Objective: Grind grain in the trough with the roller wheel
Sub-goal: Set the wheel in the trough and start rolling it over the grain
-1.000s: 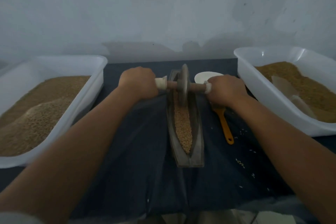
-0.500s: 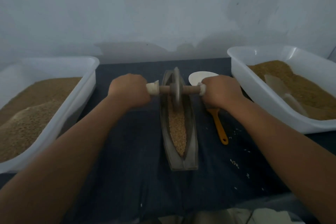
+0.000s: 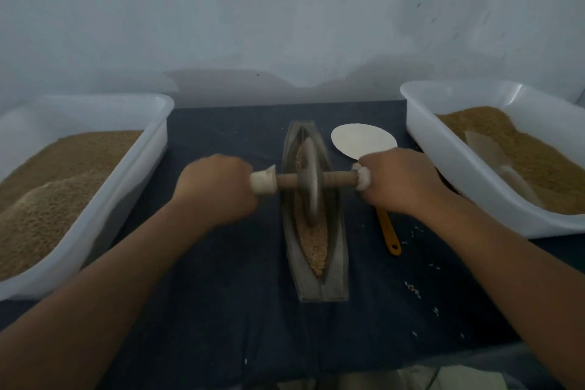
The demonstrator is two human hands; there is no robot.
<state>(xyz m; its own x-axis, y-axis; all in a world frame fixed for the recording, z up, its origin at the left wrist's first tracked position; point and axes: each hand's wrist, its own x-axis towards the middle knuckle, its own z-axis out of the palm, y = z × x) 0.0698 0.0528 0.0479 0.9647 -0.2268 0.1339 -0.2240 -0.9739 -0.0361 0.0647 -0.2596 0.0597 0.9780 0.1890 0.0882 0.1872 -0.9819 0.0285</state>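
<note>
Left grip (image 3: 218,191), right grip (image 3: 403,182) fisted on roller wheel (image 3: 311,182) handles over trough (image 3: 337,266); scoop (image 3: 361,139), tub (image 3: 443,165) rightward.

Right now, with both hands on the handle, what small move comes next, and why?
Probably roll the wheel toward you: it stands midway in the trough, grain fills the near end, and the left hand and right hand grip its handle.

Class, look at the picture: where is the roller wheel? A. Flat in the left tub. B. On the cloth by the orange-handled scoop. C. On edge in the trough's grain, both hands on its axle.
C: the roller wheel stands on edge in the grain inside the trough, and the left hand and right hand each grip one end of its axle.
</note>
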